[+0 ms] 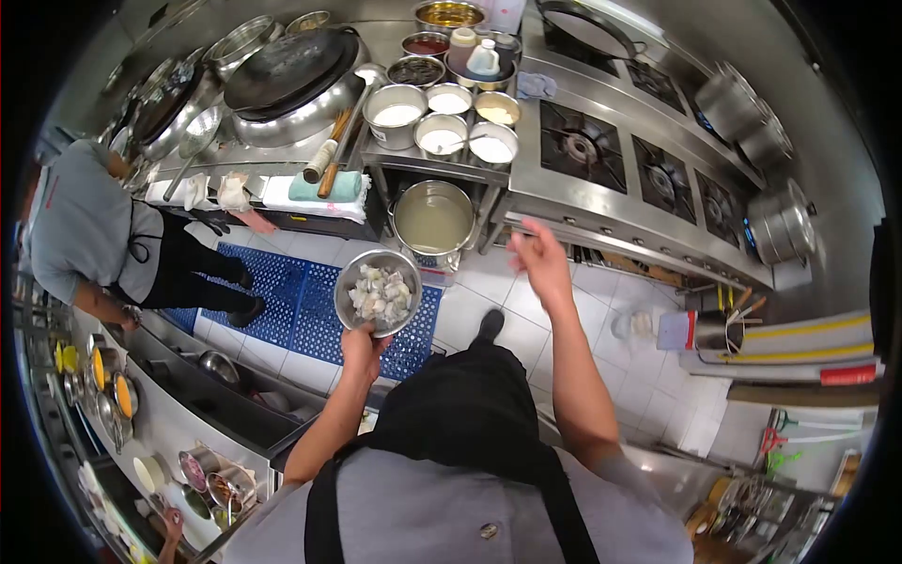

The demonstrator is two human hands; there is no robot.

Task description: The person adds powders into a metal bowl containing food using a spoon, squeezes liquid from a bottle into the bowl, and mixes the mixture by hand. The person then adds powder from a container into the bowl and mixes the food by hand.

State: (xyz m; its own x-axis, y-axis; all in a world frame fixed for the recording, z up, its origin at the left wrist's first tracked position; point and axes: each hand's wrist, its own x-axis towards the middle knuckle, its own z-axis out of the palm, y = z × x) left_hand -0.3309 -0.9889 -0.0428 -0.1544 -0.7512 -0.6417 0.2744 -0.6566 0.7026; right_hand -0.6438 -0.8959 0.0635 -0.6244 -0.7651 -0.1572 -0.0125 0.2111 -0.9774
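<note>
My left hand grips the near rim of a round metal bowl. Inside lie pale, whitish-grey pieces that look like raw seafood or meat; I cannot make out which. Held out in front of the stove, my right hand is empty, its fingers apart and partly bent. Beyond the bowl, under the steel counter, stands a large metal pot of cloudy liquid.
Containers of white powder and sauces stand on the counter. At left are a wok and a person beside blue mats. Gas burners line the right, with a lidded pot farther along.
</note>
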